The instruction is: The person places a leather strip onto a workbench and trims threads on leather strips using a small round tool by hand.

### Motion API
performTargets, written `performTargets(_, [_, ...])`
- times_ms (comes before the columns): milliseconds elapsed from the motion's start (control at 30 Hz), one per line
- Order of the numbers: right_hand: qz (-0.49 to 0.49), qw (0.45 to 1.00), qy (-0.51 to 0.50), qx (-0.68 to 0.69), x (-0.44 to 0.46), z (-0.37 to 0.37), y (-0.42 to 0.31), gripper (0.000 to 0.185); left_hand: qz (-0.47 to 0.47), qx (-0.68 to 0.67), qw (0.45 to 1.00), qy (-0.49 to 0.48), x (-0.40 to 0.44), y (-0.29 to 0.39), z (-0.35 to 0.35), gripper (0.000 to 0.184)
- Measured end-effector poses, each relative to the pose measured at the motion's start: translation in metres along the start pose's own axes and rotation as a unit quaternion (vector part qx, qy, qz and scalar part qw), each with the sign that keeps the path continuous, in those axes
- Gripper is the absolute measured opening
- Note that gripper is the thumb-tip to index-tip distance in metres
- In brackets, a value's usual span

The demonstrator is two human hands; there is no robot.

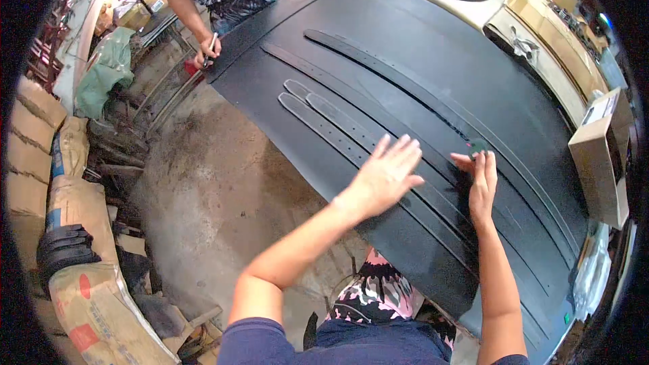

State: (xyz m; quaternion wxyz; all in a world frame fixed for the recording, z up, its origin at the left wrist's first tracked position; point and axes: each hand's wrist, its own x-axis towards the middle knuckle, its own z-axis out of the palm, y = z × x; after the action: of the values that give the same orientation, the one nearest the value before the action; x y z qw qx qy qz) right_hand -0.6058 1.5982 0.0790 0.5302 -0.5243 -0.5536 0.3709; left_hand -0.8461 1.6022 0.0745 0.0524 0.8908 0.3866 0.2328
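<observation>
My left hand is spread with its fingers straight, over the black belt-like straps on the sheet; whether it presses on them or hovers I cannot tell. My right hand has its fingers at a small dark rounded object with a pink spot, at the end of a long black strap. Another long strap with holes runs alongside. Nearer me lie two shorter straps with rounded tips, one of them a holed strap. All rest on a large black sheet.
Across the table, another person's hand holds a slim pen-like tool by the sheet's corner. A cardboard box stands at the right edge, above a clear plastic bag. Cartons line the left side, and a green bag hangs behind.
</observation>
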Motion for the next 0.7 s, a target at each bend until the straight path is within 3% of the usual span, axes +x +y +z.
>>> performTargets(67, [0.002,0.993,0.022,0.114,-0.010,-0.012,0.015,0.027,0.021,0.003,0.999,-0.049,0.004,-0.022,-0.001,0.058])
performTargets(200, [0.018,0.996,0.030,0.087,-0.012,-0.009,0.003,0.028,0.058,0.037,0.994,-0.081,0.012,-0.033,-0.002,0.068])
performTargets(367, [0.033,0.994,0.034,0.097,-0.014,-0.005,0.000,0.028,0.023,0.063,0.996,-0.060,0.013,-0.044,0.003,0.074])
performTargets(467, [0.015,0.996,0.023,0.080,-0.014,-0.007,0.007,0.028,0.023,0.050,0.992,-0.112,0.018,-0.060,-0.009,0.074])
performTargets(600, [0.024,0.997,0.019,0.076,-0.012,-0.009,0.007,0.027,-0.095,0.187,0.976,-0.066,0.009,-0.151,-0.034,0.070])
performTargets(700, [0.037,0.996,0.030,0.072,-0.014,-0.010,0.009,0.024,-0.216,0.223,0.946,-0.088,0.014,-0.204,-0.057,0.074])
